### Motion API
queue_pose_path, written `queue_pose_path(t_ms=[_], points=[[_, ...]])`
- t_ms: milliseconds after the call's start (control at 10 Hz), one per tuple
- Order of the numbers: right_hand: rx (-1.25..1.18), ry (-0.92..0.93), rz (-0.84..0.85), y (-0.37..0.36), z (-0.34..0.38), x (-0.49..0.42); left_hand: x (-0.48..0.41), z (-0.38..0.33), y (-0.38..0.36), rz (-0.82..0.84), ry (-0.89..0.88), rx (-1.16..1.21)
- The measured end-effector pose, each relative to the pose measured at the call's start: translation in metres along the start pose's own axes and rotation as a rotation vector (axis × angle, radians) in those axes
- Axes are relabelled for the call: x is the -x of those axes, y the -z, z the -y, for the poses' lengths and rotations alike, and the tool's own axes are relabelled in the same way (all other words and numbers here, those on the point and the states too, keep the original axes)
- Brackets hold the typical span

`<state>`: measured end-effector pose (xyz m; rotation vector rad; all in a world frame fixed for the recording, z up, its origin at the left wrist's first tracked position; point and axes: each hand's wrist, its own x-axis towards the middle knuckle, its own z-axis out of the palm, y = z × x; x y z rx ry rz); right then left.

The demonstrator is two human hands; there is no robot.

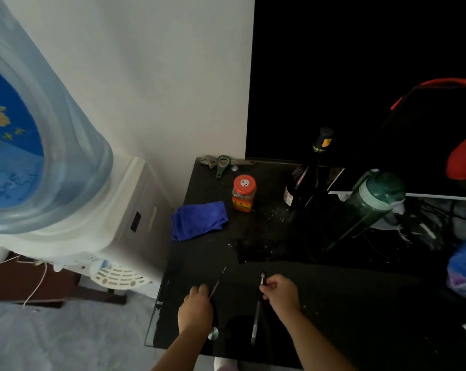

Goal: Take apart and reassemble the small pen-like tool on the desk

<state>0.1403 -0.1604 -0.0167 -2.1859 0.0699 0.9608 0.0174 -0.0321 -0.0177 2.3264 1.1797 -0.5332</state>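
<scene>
On the black glass desk (333,290) my left hand (195,307) pinches a thin dark rod, the pen's inner refill (218,282), whose tip points up and to the right. My right hand (281,291) is closed on a short dark pen piece (263,279) held near upright. Below that hand a long silvery pen barrel (256,318) lies on the glass, running toward the front edge. The two hands are apart, near the desk's front left corner.
A blue cloth (199,220), a red-lidded jar (244,193), a dark wine bottle (304,180), a green flask (371,202) and a bottle opener (221,166) stand farther back. A water dispenser (66,210) is left of the desk. A small round metal disc (213,333) sits by my left wrist.
</scene>
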Motion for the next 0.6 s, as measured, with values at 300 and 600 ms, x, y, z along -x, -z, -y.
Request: queue_pose_path(t_ms=[300, 600], points=[[0.117, 0.005, -0.047, 0.007, -0.015, 0.003, 0.010, -0.013, -0.011, 0.026, -0.065, 0.119], [0.253, 0.189, -0.210, 0.032, -0.004, 0.035, 0.022, -0.003, 0.014, -0.117, -0.125, 0.024]])
